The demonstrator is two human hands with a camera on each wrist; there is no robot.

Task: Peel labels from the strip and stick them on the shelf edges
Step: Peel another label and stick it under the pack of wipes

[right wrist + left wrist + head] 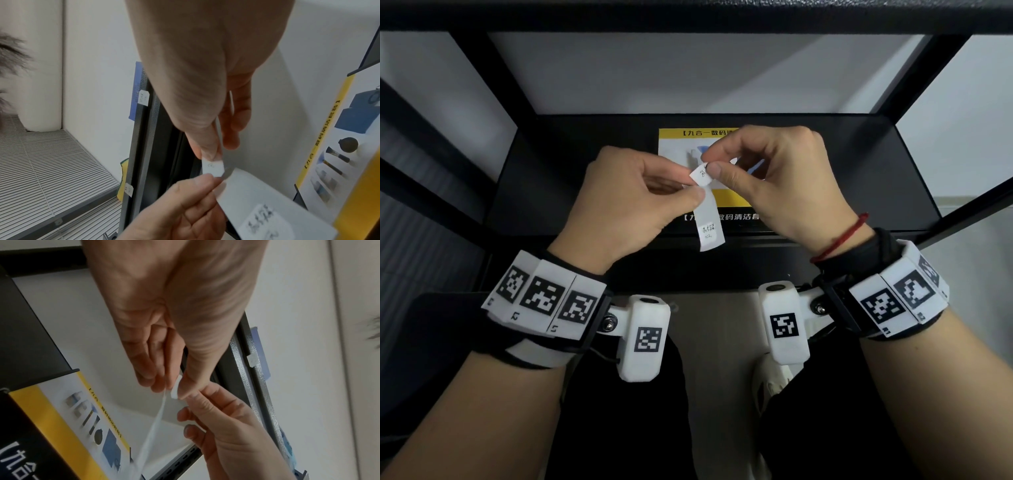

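Here we stand at the black shelf (825,178), a yellow-and-white printed box (671,144) lying on it under our hands, and its front edge (756,240) just below them is where labels must go. Our left hand (626,202) is clamped on the backing strip (707,219), thumb and fingers pinching it near its top so the rest hangs free with one written label still on it. Our right hand (767,174) pinches the small label (701,175) at the strip's upper end, which looks partly lifted. To do this well, we judge, we should keep the left pinch close to the peel line so the strip stays taut, draw the label back low along the backing, not straight up, and touch only its corner so the adhesive stays clean for the shelf edge.
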